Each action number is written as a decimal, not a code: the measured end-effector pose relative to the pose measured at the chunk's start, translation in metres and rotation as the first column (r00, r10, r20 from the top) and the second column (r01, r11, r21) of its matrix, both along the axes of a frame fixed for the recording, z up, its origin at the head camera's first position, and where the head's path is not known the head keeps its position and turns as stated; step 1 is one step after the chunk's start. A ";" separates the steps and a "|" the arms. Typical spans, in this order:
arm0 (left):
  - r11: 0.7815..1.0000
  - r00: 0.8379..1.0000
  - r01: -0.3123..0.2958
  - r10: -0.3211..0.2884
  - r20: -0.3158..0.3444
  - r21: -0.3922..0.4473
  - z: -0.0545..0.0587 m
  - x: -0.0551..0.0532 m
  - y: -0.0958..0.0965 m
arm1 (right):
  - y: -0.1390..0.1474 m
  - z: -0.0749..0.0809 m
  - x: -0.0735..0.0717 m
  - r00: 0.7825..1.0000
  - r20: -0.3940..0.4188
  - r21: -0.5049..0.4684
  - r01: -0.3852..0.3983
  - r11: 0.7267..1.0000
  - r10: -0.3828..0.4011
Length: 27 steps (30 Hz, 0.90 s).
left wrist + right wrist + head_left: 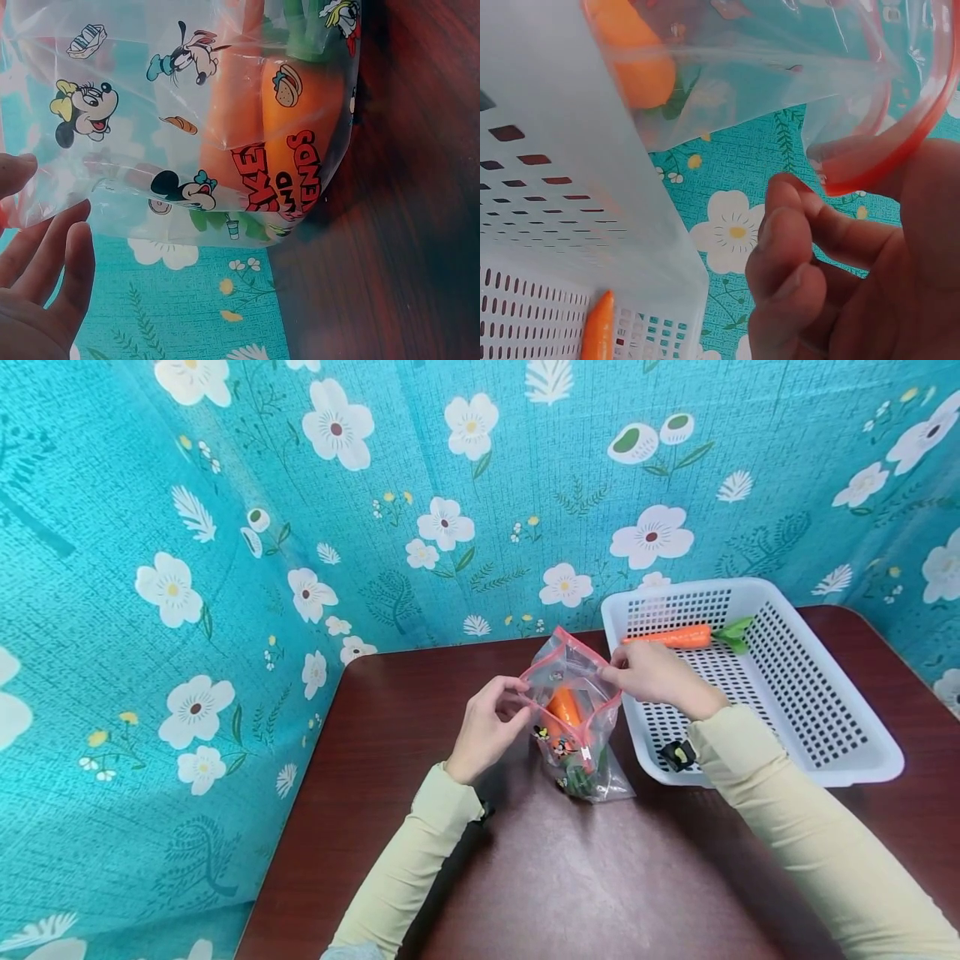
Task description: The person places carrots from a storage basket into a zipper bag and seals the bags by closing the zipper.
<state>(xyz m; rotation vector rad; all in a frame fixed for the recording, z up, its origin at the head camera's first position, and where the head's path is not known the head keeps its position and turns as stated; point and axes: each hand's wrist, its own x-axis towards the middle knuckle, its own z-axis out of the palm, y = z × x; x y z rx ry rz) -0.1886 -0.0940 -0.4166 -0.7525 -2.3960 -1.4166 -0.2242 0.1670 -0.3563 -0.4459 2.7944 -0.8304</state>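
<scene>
A clear zip bag (600, 718) with a red-edged mouth and cartoon prints stands on the table, its mouth spread wide. Inside it are orange carrots (564, 706) with green tops. On the left, my left hand (487, 727) pinches the bag's rim between thumb and fingers; the left wrist view shows this hand (45, 277) at the mouth end of the printed plastic. My right hand (652, 672) pinches the opposite corner of the rim, near the basket's edge. The right wrist view shows its thumb and fingers (787, 262) at the red strip.
A white plastic basket (870, 768) with slotted walls stands right of the bag. Another carrot (690, 637) with green leaves lies in it, near the back. The dark red-brown table (390, 718) meets a turquoise flowered cloth (465, 577) behind and at the left.
</scene>
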 end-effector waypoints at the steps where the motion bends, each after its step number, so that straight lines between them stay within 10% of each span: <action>1: 1.000 1.000 0.000 0.000 0.000 0.002 0.000 0.000 0.000 | 0.000 0.000 0.000 1.000 -0.005 0.000 0.003 1.000 -0.003; 27: 1.000 1.000 0.006 -0.006 0.005 0.011 0.000 0.003 0.007 | 0.011 0.011 -0.002 0.991 -0.128 -0.084 0.025 0.996 -0.035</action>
